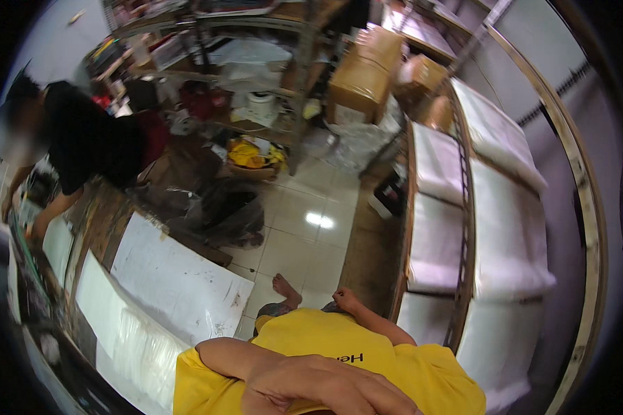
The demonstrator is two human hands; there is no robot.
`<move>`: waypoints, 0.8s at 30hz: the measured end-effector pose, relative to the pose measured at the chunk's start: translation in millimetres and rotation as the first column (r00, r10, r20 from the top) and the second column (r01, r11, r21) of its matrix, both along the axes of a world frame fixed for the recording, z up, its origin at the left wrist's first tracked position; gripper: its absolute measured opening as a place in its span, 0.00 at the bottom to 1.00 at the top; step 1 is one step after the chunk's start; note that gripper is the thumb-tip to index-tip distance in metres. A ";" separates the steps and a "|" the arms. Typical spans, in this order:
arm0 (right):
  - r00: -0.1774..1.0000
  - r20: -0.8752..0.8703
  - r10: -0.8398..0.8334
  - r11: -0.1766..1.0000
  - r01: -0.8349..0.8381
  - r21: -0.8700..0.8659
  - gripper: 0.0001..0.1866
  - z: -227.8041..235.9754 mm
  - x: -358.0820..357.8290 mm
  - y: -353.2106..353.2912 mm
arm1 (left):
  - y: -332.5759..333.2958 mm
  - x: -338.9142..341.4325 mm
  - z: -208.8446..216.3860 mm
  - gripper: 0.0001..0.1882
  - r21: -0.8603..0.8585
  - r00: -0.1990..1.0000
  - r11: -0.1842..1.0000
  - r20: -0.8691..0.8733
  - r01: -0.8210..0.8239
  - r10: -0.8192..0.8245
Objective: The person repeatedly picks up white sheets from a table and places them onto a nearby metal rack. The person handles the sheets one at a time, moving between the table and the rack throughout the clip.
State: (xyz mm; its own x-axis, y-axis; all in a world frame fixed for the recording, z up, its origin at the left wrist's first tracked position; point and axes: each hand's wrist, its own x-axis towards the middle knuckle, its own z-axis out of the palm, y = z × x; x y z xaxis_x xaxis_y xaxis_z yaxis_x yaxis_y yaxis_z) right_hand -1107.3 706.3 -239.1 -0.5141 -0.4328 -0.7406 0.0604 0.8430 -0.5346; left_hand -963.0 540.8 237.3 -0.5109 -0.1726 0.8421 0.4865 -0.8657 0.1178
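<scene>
My left hand (318,385) is raised very close in front of my yellow shirt (387,332), its back showing and its fingers stretched toward the right. The lower edge cuts off part of the fingers, and I see nothing held. Lower down, at my right side, my right hand (345,299) rests beside my dark shorts with its fingers curled. Whether anything is inside them is too small to make out. My bare foot (287,290) stands on the tiled floor. To my left are a white board (180,273) and a pile of clear plastic sheets (135,346) on a worktable.
At far left, a co-worker in a black shirt (93,135) leans over the table. Shelves of white stacks (509,228) line my right. Cardboard boxes (367,72) stand ahead, near a metal rack (301,90). Dark plastic sheeting (214,207) lies beyond the white board.
</scene>
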 end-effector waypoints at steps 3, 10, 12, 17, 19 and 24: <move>0.993 -0.086 0.079 0.991 -0.068 0.116 0.22 -7.7 29.9 35.9 | 32.1 -4.2 -2.0 0.38 0.115 0.998 0.993 -0.056 0.033 -0.027; 0.993 -0.083 -0.090 0.988 0.099 0.119 0.18 -21.9 56.0 97.4 | 45.0 52.0 26.4 0.44 0.379 0.853 0.821 0.134 0.426 -0.504; 0.993 -0.038 -0.116 0.991 0.118 0.063 0.17 -26.0 60.7 103.4 | 57.9 54.9 23.1 0.45 0.363 0.940 0.878 0.016 0.311 -0.340; 1.000 -0.011 0.027 0.998 -0.027 -0.056 0.16 -64.6 73.7 122.3 | 60.8 66.4 -5.8 0.41 0.296 0.971 0.954 -0.237 0.055 0.017; 0.986 -0.058 0.156 0.987 -0.158 -0.030 0.15 -82.0 77.1 133.2 | 42.2 82.2 -9.2 0.39 0.235 0.957 0.971 -0.270 -0.042 0.107; 0.950 -0.022 0.312 0.950 -0.311 0.040 0.15 -76.3 61.3 117.0 | 10.8 143.4 -14.9 0.39 -0.042 0.912 0.913 -0.090 -0.406 0.401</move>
